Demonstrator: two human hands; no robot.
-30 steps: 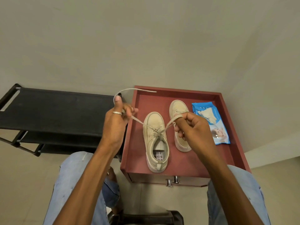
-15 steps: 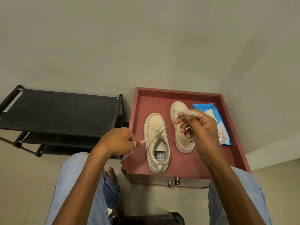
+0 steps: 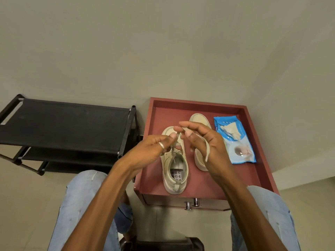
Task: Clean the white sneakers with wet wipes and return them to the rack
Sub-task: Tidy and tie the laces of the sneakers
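**One head view, steep and close**

Worn on the head, aimed forward and sharply down over both forearms. Wide-angle, bending the wall at the edges. Close above the left hand (image 3: pixel 154 151) and right hand (image 3: pixel 204 142), held just over the red tray (image 3: pixel 253 171). Black rack (image 3: pixel 63 122) at left, knees at the bottom edge. No second view, so no shared ground.

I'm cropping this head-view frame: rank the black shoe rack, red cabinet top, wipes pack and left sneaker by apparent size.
1-2. Black shoe rack and red cabinet top: too close to rank.
3. Left sneaker.
4. Wipes pack, only slightly smaller.
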